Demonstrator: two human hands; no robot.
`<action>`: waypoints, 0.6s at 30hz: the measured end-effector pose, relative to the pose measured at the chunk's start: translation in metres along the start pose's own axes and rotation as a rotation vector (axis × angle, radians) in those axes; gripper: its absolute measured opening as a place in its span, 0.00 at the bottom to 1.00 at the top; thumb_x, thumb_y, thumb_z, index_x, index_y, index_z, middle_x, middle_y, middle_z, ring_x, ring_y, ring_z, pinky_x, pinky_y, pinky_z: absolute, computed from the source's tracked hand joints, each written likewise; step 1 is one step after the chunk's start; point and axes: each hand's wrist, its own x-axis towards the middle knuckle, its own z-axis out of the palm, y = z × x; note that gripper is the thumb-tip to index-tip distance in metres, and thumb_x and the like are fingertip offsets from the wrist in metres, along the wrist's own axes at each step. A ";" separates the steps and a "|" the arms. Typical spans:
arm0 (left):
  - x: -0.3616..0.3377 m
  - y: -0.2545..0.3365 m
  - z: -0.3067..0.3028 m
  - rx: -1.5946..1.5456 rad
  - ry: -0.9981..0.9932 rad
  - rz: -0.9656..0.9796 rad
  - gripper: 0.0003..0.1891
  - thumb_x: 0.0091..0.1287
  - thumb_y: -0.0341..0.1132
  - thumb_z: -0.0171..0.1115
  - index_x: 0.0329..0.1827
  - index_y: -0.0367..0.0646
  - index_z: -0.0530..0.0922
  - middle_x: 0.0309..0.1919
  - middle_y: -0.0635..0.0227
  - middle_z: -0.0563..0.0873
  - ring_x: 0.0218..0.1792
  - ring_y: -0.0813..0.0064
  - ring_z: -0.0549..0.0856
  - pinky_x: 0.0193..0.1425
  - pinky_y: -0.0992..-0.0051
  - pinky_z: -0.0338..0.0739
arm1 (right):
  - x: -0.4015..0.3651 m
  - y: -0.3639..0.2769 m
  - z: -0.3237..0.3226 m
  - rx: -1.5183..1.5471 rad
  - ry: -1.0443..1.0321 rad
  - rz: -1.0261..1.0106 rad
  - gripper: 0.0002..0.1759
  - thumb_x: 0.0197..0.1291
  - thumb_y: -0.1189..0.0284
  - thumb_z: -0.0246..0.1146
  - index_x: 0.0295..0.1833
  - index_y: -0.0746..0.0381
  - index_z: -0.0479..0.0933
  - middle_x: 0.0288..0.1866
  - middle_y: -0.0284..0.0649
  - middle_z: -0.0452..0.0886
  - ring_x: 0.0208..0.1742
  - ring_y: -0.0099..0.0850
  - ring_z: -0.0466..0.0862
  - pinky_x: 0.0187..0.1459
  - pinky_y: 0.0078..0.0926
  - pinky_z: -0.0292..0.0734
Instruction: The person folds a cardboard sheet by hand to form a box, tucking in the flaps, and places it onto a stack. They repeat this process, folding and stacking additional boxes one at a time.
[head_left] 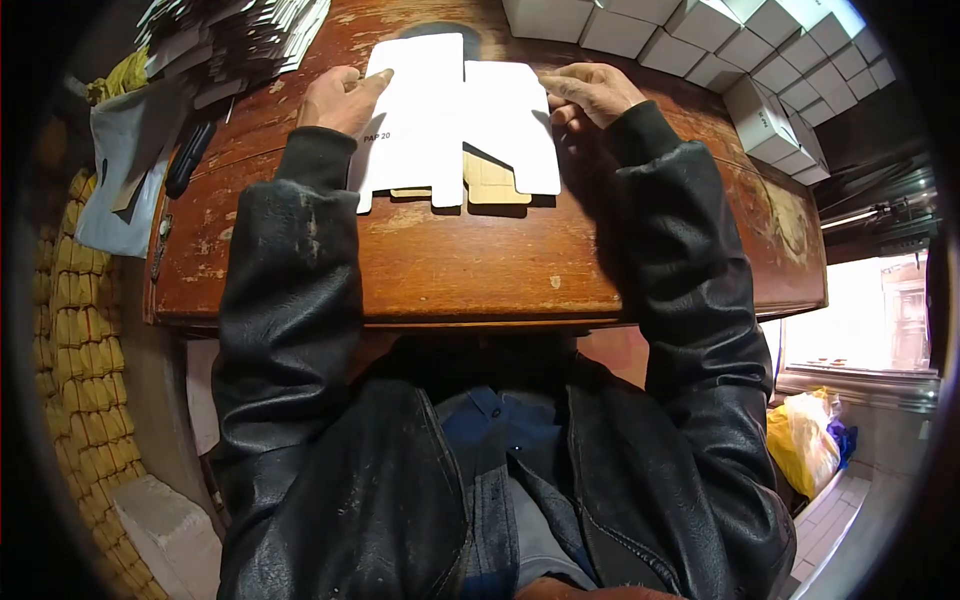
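A white flat box blank (418, 110) with cut tabs and the print "PAP 20" lies over the wooden table (470, 270). My left hand (347, 98) pinches its left edge between thumb and fingers. At the right edge of the blank's right panel, my right hand (590, 92) has its thumb and fingers closed on the border. Under the blank, brown cardboard (492, 182) shows through a gap and along the lower edge.
Stacked flat blanks (235, 45) lie at the back left. A black knife-like tool (188, 160) rests near the left edge, beside a plastic bag (125, 170). Rows of white boxes (690, 40) fill the back right; another box (770, 125) stands below them.
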 end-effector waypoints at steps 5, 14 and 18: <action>-0.002 0.000 -0.003 -0.219 -0.063 -0.073 0.35 0.59 0.59 0.68 0.53 0.31 0.80 0.37 0.59 0.83 0.36 0.74 0.83 0.39 0.77 0.80 | 0.004 0.001 -0.005 -0.124 0.112 -0.122 0.18 0.63 0.65 0.67 0.52 0.67 0.80 0.37 0.40 0.85 0.33 0.23 0.82 0.35 0.20 0.79; -0.008 0.014 0.006 -0.742 -0.307 -0.006 0.40 0.61 0.59 0.67 0.63 0.31 0.72 0.46 0.60 0.83 0.44 0.76 0.84 0.47 0.77 0.80 | -0.010 -0.014 0.013 0.139 0.023 -0.330 0.27 0.61 0.62 0.69 0.61 0.66 0.75 0.53 0.48 0.82 0.52 0.33 0.83 0.51 0.23 0.79; -0.027 0.048 -0.003 -0.914 -0.467 0.163 0.53 0.57 0.70 0.62 0.71 0.31 0.62 0.65 0.46 0.70 0.67 0.61 0.72 0.69 0.65 0.69 | -0.003 -0.013 0.012 0.036 0.047 -0.509 0.34 0.58 0.63 0.71 0.64 0.70 0.70 0.57 0.51 0.79 0.58 0.37 0.81 0.59 0.26 0.77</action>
